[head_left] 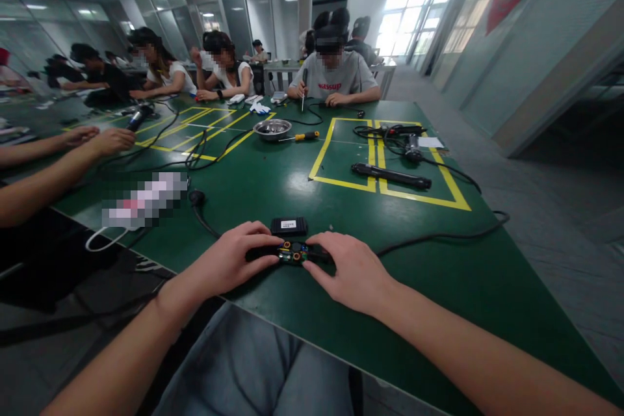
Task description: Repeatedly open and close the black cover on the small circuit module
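Note:
Near the table's front edge lies a small circuit board (294,251) with copper coils, seated in a black casing with a cable running off on either side. My left hand (238,253) grips its left end between thumb and fingers. At the right end, the thumb and fingers of my right hand (348,266) close on it too. Just behind the board, apart from both hands, rests a black plastic cover (288,226) with a white label. A black plug (197,199) on a cord lies to the left.
On the green table (273,172) are a metal bowl (272,129), a yellow-black screwdriver (306,136), a black tube-shaped part (391,176) and a corded tool (413,149). A co-worker's hands (114,141) hold a dark tool at left. Another person (334,75) sits opposite.

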Motion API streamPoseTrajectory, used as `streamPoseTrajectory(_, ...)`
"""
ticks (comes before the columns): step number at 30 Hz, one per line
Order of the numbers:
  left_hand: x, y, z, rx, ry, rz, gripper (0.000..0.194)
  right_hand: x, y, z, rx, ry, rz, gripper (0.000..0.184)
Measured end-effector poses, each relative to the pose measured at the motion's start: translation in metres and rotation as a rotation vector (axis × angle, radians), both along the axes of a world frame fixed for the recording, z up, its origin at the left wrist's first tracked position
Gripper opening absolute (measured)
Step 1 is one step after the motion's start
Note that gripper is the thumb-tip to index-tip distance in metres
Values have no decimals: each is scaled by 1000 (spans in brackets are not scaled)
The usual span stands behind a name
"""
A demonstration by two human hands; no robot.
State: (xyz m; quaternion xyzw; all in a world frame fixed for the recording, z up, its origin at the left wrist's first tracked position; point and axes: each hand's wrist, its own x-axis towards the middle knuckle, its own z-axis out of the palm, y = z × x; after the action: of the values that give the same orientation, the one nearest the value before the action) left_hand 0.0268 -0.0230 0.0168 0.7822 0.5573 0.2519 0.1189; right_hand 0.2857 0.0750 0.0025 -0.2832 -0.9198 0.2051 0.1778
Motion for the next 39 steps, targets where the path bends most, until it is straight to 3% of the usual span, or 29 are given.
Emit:
streamPoseTrajectory(5,0,0,10,-25,-14,21,36,1,0,1,-18,32,-1,32)
streamPoseTrajectory(7,0,-2,13,-35,-55,45,27,2,1,2,-19,57,10,34)
streamPoseTrajectory(9,-2,-4,16,-37,-83,56,16,4,1,3,-22,76,24,20)
streamPoseTrajectory(11,-4,-5,17,-29,-94,43,16,5,2,2,-16,81,37,5)
streamPoseTrajectory(21,-16,2,13,-9,-25,-67,26,8,8,3,-63,104,101,16)
streamPoseTrajectory(28,-16,4,27,-57,130,-98,24,9,10,4,-48,119,115,18)
streamPoseTrajectory(33,-5,20,33,26,189,-45,22,8,10,0,24,138,113,15)
streamPoseTrajectory(36,4,37,25,43,159,37,25,8,10,-1,62,159,114,13)
streamPoseTrajectory(39,7,51,17,-38,162,75,29,9,10,-3,80,179,119,14)
